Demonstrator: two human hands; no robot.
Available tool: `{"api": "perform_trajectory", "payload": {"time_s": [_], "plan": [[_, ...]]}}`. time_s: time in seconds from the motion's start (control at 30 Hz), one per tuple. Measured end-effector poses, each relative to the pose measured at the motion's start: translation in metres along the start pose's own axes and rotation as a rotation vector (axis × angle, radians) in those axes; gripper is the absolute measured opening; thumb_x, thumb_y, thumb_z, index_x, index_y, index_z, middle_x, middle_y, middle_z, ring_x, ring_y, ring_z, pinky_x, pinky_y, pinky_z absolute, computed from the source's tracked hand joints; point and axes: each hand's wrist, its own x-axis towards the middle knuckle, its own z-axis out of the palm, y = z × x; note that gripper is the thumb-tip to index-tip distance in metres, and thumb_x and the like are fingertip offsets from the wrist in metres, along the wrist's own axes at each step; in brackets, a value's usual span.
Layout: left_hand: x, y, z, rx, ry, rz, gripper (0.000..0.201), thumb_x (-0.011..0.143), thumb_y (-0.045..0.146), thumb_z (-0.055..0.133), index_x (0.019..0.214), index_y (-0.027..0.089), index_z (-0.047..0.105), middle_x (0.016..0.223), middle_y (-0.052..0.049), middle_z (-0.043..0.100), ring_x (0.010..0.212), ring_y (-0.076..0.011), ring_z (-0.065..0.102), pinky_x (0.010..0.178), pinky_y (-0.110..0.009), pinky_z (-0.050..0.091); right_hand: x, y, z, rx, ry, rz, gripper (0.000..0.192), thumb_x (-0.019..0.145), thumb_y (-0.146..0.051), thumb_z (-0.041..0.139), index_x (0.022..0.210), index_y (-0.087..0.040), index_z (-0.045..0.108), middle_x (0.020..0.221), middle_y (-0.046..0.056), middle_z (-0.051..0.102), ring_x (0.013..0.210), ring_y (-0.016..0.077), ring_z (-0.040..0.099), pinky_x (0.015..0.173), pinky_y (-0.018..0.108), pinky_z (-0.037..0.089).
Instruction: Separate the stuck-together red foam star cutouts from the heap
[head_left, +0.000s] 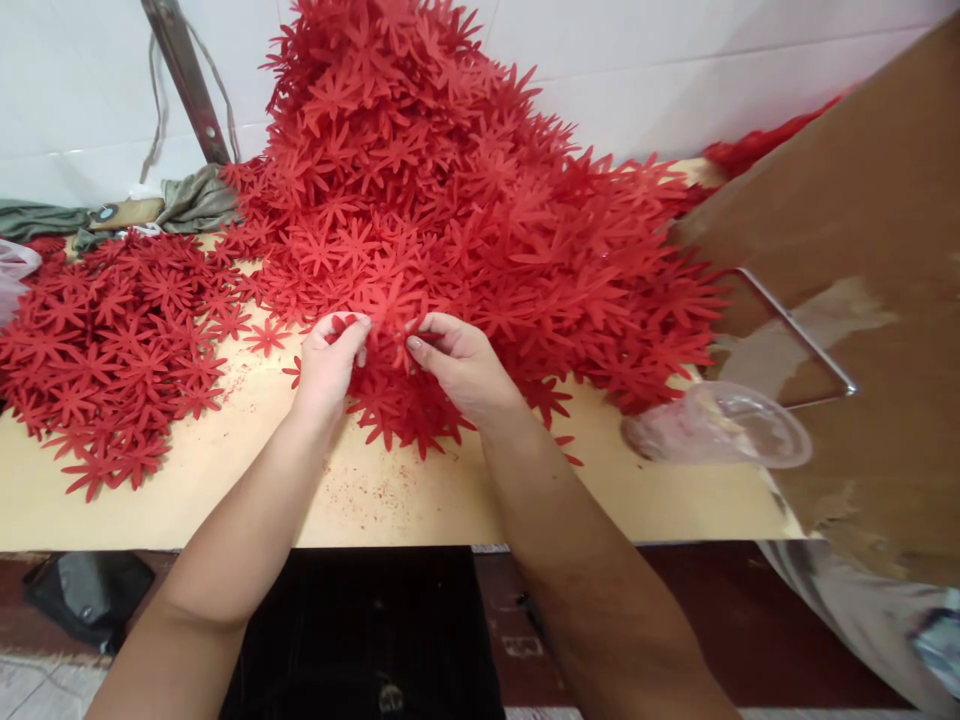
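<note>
The big heap of red flowers [420, 150] could slump if nudged. At its front side, the left hand [330, 360] and right hand [466, 366] pinch one red flower [394, 302], which might tear if tugged unevenly

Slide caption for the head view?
Left hand and right hand pinch red petalled pieces before a tall heap of more on a tabletop.

The top edge crops the red pile [427, 150], the left edge a plastic bag [12, 275], the right edge a brown board [885, 260], while the contents of the clear cup [784, 435] look too blurred to tell and the fingers [435, 352] hide parts of a red flower [394, 302]
</note>
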Motion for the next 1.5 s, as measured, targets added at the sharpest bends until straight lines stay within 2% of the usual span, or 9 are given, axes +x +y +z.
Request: {"api": "perform_trajectory", "payload": {"time_s": [0.13,0.27,0.5,0.7,0.93,1.1,1.17,1.3,1.5], "plan": [[0.003,-0.001,-0.001,-0.003,0.031,-0.008,0.010,0.071,0.019,0.071,0.073,0.018,0.061,0.052,0.008,0.050,0.044,-0.0036,0.041,0.049,-0.020,0.034,0.001,0.000,-0.004,-0.071,0.087,-0.001,0.052,0.056,-0.066,0.074,0.060,-0.019,0.051,0.052,-0.005,0.045,0.050,0.0065,0.038,0.049,0.023,0.030],[-0.003,0.001,0.002,0.041,0.016,0.019,0.031,0.067,0.021,0.078,0.094,0.021,0.065,0.060,0.008,0.053,0.047,-0.0034,0.044,0.053,-0.021,0.037,0.001,-0.002,-0.006,-0.127,0.146,-0.025,0.051,0.057,-0.067,0.072,0.060,-0.019,0.055,0.053,-0.004,0.048,0.049,0.0068,0.039,0.050,0.024,0.033],[-0.014,0.005,0.008,0.099,-0.136,0.019,0.014,0.071,0.022,0.075,0.083,0.019,0.070,0.058,0.006,0.056,0.046,-0.0036,0.043,0.048,-0.021,0.036,0.002,-0.001,-0.006,-0.164,0.251,-0.036,0.058,0.057,-0.074,0.065,0.052,-0.020,0.046,0.047,-0.006,0.037,0.048,0.0064,0.031,0.048,0.026,0.027],[-0.018,0.001,0.016,0.067,-0.184,-0.103,0.018,0.065,0.021,0.079,0.066,0.017,0.062,0.049,0.008,0.052,0.043,-0.0031,0.043,0.048,-0.020,0.034,0.000,-0.001,0.000,-0.145,0.193,-0.065,0.059,0.056,-0.072,0.068,0.053,-0.020,0.042,0.052,-0.006,0.035,0.053,0.0066,0.032,0.051,0.024,0.029],[-0.008,-0.004,0.009,-0.101,-0.052,-0.117,0.029,0.075,0.021,0.067,0.056,0.018,0.045,0.044,0.008,0.043,0.041,-0.0037,0.040,0.047,-0.020,0.034,-0.004,-0.007,0.005,0.021,-0.057,-0.027,0.047,0.058,-0.065,0.073,0.070,-0.022,0.055,0.059,-0.004,0.051,0.057,0.0099,0.044,0.060,0.027,0.042],[-0.002,-0.001,0.003,-0.197,0.004,-0.107,0.027,0.073,0.024,0.069,0.061,0.019,0.045,0.049,0.008,0.044,0.044,-0.0044,0.042,0.051,-0.021,0.036,-0.002,-0.004,0.000,-0.012,0.104,-0.027,0.049,0.052,-0.062,0.077,0.065,-0.021,0.052,0.056,-0.005,0.046,0.052,0.0072,0.039,0.050,0.024,0.035],[-0.004,0.001,0.003,-0.152,-0.009,-0.113,0.022,0.070,0.029,0.073,0.073,0.019,0.054,0.053,0.008,0.048,0.048,-0.0049,0.044,0.055,-0.021,0.038,-0.001,-0.002,-0.002,-0.038,0.154,-0.035,0.051,0.054,-0.064,0.075,0.061,-0.021,0.049,0.053,-0.005,0.042,0.049,0.0065,0.036,0.047,0.024,0.031],[-0.012,0.001,0.008,-0.062,-0.081,-0.119,0.041,0.066,0.033,0.078,0.100,0.020,0.060,0.061,0.007,0.053,0.053,-0.0056,0.047,0.059,-0.023,0.039,-0.002,-0.002,-0.004,-0.064,0.238,-0.020,0.055,0.062,-0.071,0.066,0.055,-0.022,0.043,0.048,-0.005,0.035,0.045,0.0067,0.031,0.042,0.024,0.026],[-0.017,0.000,0.013,0.033,-0.216,-0.078,0.019,0.068,0.029,0.076,0.073,0.017,0.062,0.048,0.008,0.048,0.044,-0.0047,0.041,0.049,-0.022,0.032,-0.006,-0.007,0.000,-0.046,0.099,-0.060,0.053,0.064,-0.071,0.065,0.054,-0.020,0.050,0.048,-0.003,0.042,0.049,0.0086,0.041,0.048,0.025,0.038]]}}
